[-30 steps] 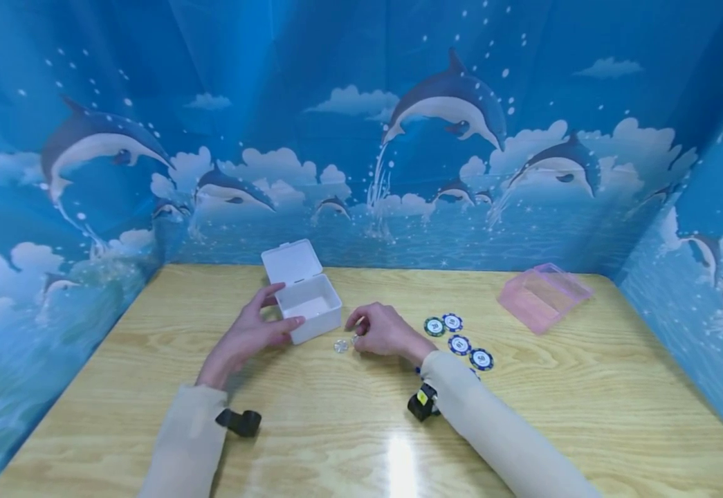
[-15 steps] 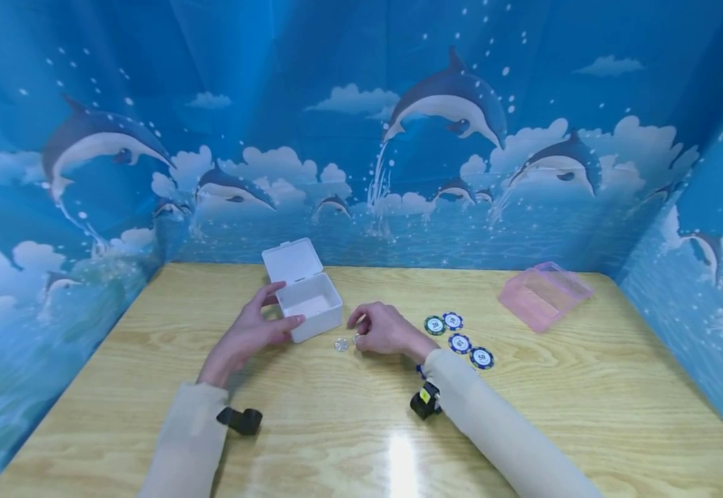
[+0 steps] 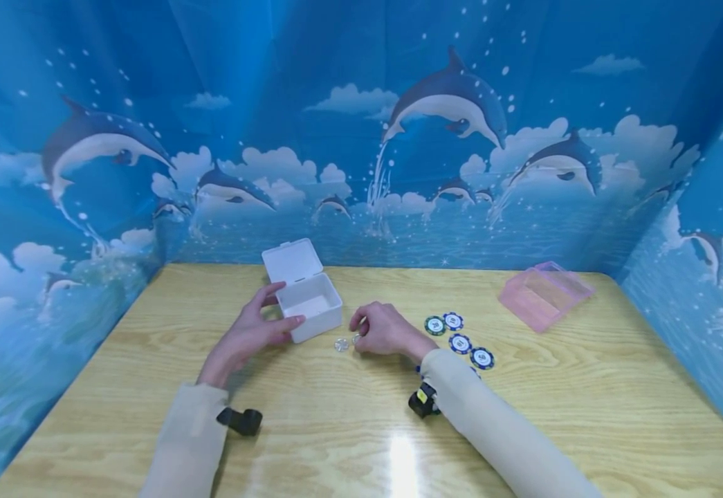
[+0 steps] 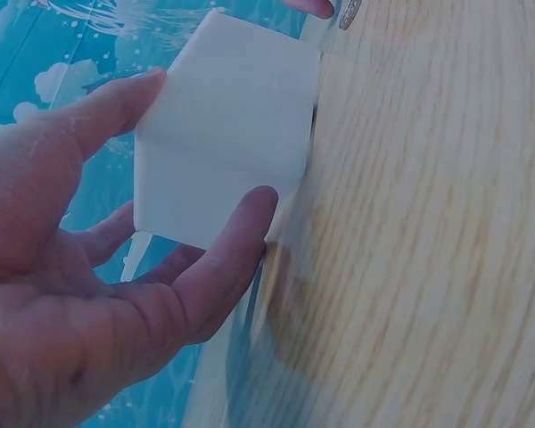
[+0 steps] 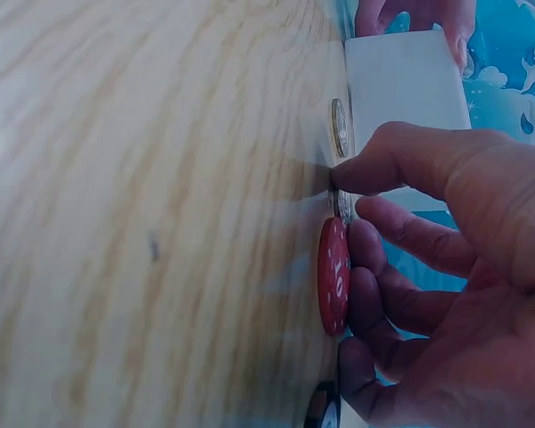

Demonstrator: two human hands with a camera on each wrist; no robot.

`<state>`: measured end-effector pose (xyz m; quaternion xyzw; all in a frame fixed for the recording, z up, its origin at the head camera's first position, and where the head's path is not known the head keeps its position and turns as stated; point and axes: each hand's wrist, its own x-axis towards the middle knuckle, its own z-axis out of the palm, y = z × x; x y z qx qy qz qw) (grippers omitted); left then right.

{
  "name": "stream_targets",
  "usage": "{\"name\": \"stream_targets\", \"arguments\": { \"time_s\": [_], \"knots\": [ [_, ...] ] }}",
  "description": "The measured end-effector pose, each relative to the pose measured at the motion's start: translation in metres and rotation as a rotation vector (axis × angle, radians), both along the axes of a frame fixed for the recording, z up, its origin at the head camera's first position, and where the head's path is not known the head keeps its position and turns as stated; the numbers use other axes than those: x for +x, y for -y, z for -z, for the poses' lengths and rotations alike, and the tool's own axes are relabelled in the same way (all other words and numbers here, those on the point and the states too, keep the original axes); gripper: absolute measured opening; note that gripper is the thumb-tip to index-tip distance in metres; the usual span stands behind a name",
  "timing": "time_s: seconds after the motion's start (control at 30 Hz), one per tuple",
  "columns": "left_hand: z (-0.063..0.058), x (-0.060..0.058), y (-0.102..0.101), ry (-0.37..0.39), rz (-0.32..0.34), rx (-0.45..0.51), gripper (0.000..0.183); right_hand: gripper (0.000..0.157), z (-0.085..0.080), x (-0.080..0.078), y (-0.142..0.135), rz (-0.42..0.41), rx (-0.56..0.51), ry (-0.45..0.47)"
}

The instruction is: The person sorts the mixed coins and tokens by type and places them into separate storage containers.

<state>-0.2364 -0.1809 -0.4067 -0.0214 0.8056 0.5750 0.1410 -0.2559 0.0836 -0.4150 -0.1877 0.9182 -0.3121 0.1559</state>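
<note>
While two pale sleeves (image 3: 189,439) reach in from the near side of the white box (image 3: 324,324), a black device (image 3: 243,421) sits at each wrist. Some chips right of the box are partly hidden by one sleeve. Just off the box's near right side, two coins lie on the table (image 3: 305,429) — the first coin (image 3: 341,344) is closer to the box, and the right hand (image 3: 392,332) pinches the second coin (image 5: 342,207) between thumb and index finger. Its other fingers curl beside a red chip (image 5: 333,278) that reads 10. From the box's left, the left hand (image 3: 252,332) holds it, fingers spread round its side. Farther right of the box, beyond the right hand, lie three blue chips (image 3: 481,357) and a green chip (image 3: 434,325) with one blue just beside it. At the box's far side, its lid (image 3: 293,261) is tipped back. Well to the box's right rests a pink translucent container (image 3: 532,301) — and behind everything hangs a dolphin backdrop (image 3: 261,90).
</note>
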Motion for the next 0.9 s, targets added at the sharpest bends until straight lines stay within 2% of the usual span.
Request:
{"name": "stream_targets", "arguments": {
  "time_s": [0.27,0.53,0.7,0.9],
  "knots": [
    [0.0009,0.0002,0.0004,-0.003,0.0,-0.003,0.097,0.016,-0.0012,-0.0002,-0.0006,-0.018,-0.006,-0.011],
    [0.0004,0.0002,0.0,-0.004,0.0,0.005,0.097,0.029,-0.0035,-0.0027,-0.0055,-0.03,0.006,-0.005],
    [-0.0004,0.0011,0.0,-0.002,-0.002,0.013,0.097,0.023,-0.0027,-0.0068,-0.0084,-0.029,0.035,0.004],
    [-0.0006,0.0018,-0.0005,-0.002,-0.001,0.012,0.096,0.019,-0.0012,-0.0093,-0.0068,-0.068,0.032,0.016]
  ]
}}
